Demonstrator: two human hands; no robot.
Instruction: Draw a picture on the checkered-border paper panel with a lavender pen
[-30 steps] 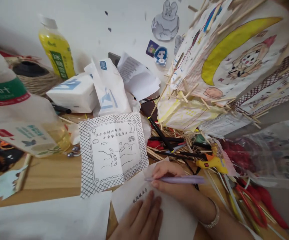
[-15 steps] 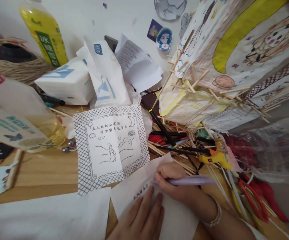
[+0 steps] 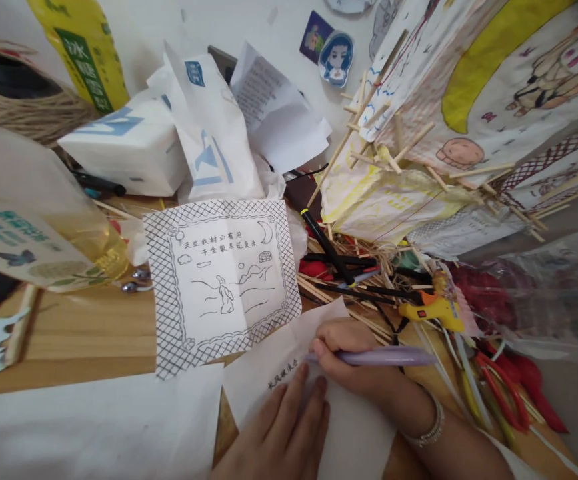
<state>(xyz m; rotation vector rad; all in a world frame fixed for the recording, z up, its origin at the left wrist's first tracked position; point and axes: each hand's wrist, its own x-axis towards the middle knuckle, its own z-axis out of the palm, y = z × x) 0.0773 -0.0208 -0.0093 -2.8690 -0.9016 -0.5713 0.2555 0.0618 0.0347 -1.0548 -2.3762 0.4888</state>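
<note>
A purple pen (image 3: pixel 386 356) is gripped in my right hand (image 3: pixel 346 353), its tip on a white sheet of paper (image 3: pixel 351 427) just past a short line of black handwritten characters. My left hand (image 3: pixel 283 427) lies flat on the same sheet below the writing, fingers stretched out and slightly apart. Directly beyond stands a drawing on paper (image 3: pixel 229 287) with a cross-hatched border, handwritten lines, a robed figure, hills and a moon. Another white sheet (image 3: pixel 93 427) lies to the left of my left hand.
A large bottle (image 3: pixel 43 233), a twine spool (image 3: pixel 23 100) and tissue packs (image 3: pixel 123 150) stand at the left and back. Thin sticks, a black marker (image 3: pixel 327 248), a yellow glue gun (image 3: pixel 431 312) and red-handled scissors (image 3: pixel 503 393) crowd the right. Decorated paper lanterns (image 3: pixel 499 87) rise behind.
The camera view has shifted slightly, moving the background up a little. My right hand and the pen stay at nearly the same spot on the sheet; my left hand remains flat.
</note>
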